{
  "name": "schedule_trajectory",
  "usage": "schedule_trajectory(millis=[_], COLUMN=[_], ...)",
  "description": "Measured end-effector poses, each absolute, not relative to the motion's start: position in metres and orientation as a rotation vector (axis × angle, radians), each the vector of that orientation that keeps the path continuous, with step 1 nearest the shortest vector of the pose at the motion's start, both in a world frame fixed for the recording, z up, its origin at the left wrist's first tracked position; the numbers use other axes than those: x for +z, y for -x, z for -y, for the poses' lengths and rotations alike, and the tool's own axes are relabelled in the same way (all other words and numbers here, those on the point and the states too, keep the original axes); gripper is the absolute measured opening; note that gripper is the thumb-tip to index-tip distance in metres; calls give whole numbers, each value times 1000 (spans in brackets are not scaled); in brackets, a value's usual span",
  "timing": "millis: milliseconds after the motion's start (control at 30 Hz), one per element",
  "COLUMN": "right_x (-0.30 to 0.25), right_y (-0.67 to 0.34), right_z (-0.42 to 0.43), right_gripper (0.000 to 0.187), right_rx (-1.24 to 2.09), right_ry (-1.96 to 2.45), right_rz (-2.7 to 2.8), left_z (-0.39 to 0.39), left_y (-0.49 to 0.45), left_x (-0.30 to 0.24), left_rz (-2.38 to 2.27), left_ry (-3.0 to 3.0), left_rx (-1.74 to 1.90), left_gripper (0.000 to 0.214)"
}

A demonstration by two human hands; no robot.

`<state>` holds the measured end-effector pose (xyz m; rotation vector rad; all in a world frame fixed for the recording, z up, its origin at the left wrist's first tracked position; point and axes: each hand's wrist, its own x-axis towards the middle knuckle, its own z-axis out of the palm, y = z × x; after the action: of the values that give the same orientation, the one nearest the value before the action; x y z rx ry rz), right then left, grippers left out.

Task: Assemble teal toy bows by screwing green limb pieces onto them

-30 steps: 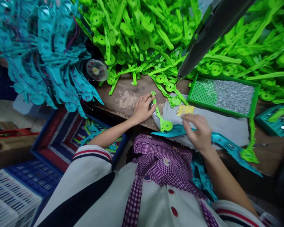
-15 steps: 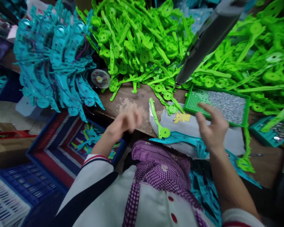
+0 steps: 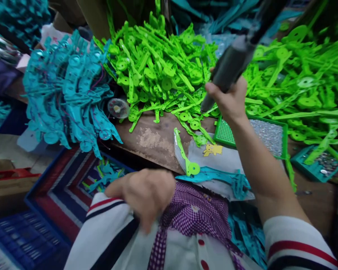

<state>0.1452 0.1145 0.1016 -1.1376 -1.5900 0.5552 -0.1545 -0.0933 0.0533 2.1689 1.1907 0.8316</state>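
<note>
A: Your right hand (image 3: 233, 99) is gripping the dark driver (image 3: 231, 62) above the middle of the table (image 3: 165, 123). Its fingers are wrapping closely round the barrel, and the tip is pointing down towards the heap of green parts (image 3: 157, 63).

B: And your left hand (image 3: 150, 191), is it holding anything?

A: I can't tell. It is hovering just off the table's near edge, by the purple checked apron (image 3: 197, 202), with its fingers curling inward; blur is hiding whatever they may be holding.

B: Where is the green arm (image 3: 183, 148) lying?

A: It is lying at the table's near edge, its disc end overlapping the left end of the cyan piece (image 3: 214, 175). Whether they are joined, I can't tell. The cyan piece is running along that edge, partly over the grey cloth (image 3: 231, 159).

B: Your right forearm is crossing over the green tray (image 3: 224, 134) of silvery bits (image 3: 266, 135), and the teal box (image 3: 308, 171) is sitting nearer the table's right end.

A: The heap is spreading towards the far edge, while cyan frames (image 3: 76, 90) are crowding the left end.
</note>
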Motion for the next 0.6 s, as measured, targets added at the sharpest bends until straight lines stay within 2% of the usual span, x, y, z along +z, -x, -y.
schedule_trajectory(millis=[67,167,300,433,600], right_x=[85,59,32,10,1], right_y=[-158,-185,-213,-228,-234], right_z=[-114,-120,-138,-156,-160], right_gripper=[49,46,53,60,60], right_rx=[543,535,426,390,378], right_ry=[1139,1204,1263,1296,1302], right_rz=[1454,1247,1076,1073,1061], left_z=[74,53,43,40,38], left_y=[130,108,102,100,92], left_x=[35,6,-22,-27,-24], left_rz=[-971,-1102,-1224,-1250,-1303], left_ry=[-2229,-2261,-2446,-2487,-2407], left_rx=[867,944,588,384,448], left_gripper=[37,41,52,53,47])
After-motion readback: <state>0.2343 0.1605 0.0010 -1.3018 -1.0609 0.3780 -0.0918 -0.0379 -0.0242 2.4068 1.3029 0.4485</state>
